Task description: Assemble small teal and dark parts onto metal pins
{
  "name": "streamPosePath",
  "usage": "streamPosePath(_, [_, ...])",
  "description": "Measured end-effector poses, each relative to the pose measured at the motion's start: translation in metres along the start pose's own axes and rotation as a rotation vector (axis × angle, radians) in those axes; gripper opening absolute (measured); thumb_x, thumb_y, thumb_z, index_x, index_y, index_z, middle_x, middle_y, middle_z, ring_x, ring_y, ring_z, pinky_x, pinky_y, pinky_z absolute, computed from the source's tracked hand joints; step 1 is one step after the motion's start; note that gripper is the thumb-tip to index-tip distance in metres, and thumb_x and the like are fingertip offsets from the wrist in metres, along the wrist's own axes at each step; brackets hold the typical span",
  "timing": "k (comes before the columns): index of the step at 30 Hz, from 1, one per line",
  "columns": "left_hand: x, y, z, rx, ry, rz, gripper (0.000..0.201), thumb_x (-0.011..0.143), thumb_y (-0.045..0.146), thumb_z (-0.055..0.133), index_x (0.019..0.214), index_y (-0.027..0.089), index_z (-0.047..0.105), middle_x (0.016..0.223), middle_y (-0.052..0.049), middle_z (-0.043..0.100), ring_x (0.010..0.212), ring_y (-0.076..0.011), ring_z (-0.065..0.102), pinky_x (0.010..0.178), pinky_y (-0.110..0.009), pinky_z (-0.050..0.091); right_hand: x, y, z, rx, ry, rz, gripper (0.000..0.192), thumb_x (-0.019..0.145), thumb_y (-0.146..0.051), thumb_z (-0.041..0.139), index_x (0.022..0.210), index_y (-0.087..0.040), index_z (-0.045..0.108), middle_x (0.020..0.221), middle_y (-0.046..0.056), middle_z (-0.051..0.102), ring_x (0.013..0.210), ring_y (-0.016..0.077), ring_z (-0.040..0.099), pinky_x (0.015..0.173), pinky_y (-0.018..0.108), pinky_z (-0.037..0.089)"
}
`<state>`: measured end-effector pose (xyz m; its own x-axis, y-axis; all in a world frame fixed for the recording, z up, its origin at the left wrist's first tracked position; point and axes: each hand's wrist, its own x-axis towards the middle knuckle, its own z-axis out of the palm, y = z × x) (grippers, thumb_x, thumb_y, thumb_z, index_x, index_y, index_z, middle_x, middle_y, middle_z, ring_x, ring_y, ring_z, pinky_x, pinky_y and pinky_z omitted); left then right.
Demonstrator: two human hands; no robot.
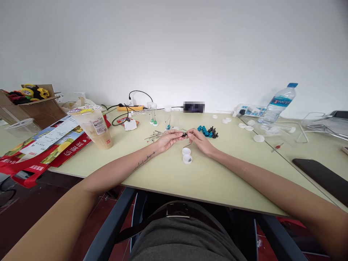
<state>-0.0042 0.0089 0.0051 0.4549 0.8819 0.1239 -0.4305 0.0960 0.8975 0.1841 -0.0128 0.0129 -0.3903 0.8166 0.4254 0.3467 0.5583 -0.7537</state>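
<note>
Both hands [185, 139] pinch one small dark bead [185, 134] above open white cups [186, 156].

Bright, even, diffuse light fills the scene, perhaps from overhead; shadows under things on the table [168, 174] are faint and soft. The wall [174, 43] is pale, nearly washed out. Wide-angle distortion bends the edges. A blurred rectangle [194, 107] sits mid-frame.

Two hands: left hand [169, 139], right hand [199, 141]; one drink cup [95, 129]; one water bottle [277, 103]; one black phone [323, 177]; two white caps [187, 155] near hands; one cardboard box [32, 105]; one yellow power strip [130, 107]; bead pile [208, 131] too small to count
</note>
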Motion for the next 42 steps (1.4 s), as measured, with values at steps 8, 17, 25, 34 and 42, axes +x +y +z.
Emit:
streamPosePath(8, [-0.0004, 0.0003, 0.0001, 0.003, 0.008, -0.009, 0.018, 0.066, 0.012, 0.069, 0.084, 0.008, 0.067, 0.082, -0.006, 0.068, 0.078, -0.0114, 0.065, 0.084, -0.023, 0.048, -0.0006, -0.0001, 0.0001, -0.028, -0.006, 0.002, 0.03, 0.085, -0.049, 0.043, 0.084, -0.02, 0.051, 0.078, 0.001, 0.053, 0.068, 0.0138, 0.049, 0.068, 0.028, 0.04])
streamPosePath(17, [-0.0008, 0.0004, 0.0006, -0.008, -0.001, -0.01, 0.019, 0.065, 0.011, 0.07, 0.083, 0.007, 0.066, 0.081, -0.006, 0.068, 0.077, -0.012, 0.065, 0.08, -0.021, 0.049, -0.0008, -0.0008, -0.0001, -0.065, -0.019, 0.007, 0.036, 0.087, -0.05, 0.037, 0.072, -0.019, 0.05, 0.07, 0.001, 0.052, 0.069, 0.0145, 0.049, 0.068, 0.028, 0.039])
streamPosePath(25, [-0.0001, 0.0001, 0.0006, 0.012, -0.016, -0.015, 0.019, 0.066, 0.011, 0.069, 0.084, 0.007, 0.066, 0.08, -0.007, 0.068, 0.078, -0.0126, 0.065, 0.081, -0.023, 0.049, -0.0007, -0.0011, -0.0006, -0.061, -0.022, 0.006, 0.036, 0.088, -0.05, 0.035, 0.075, -0.019, 0.05, 0.074, 0.001, 0.053, 0.07, 0.0147, 0.049, 0.071, 0.029, 0.039])
streamPosePath(34, [0.0007, -0.0017, -0.0011, 0.03, -0.025, 0.009, 0.02, 0.066, 0.014, 0.069, 0.085, 0.008, 0.067, 0.082, -0.007, 0.068, 0.078, -0.0124, 0.065, 0.083, -0.023, 0.048, -0.0011, -0.0029, 0.0002, -0.04, 0.062, -0.009, 0.032, 0.087, -0.05, 0.037, 0.097, -0.022, 0.049, 0.095, 0.004, 0.053, 0.076, 0.0145, 0.05, 0.072, 0.029, 0.041])
streamPosePath(42, [0.0001, 0.0002, -0.0001, 0.007, 0.007, -0.006, 0.02, 0.065, 0.012, 0.07, 0.084, 0.007, 0.066, 0.079, -0.006, 0.068, 0.077, -0.0123, 0.065, 0.083, -0.024, 0.048, 0.0013, 0.0019, -0.0017, -0.133, 0.005, -0.016, 0.042, 0.088, -0.052, 0.032, 0.072, -0.019, 0.052, 0.071, 0.002, 0.054, 0.07, 0.0152, 0.05, 0.069, 0.029, 0.039])
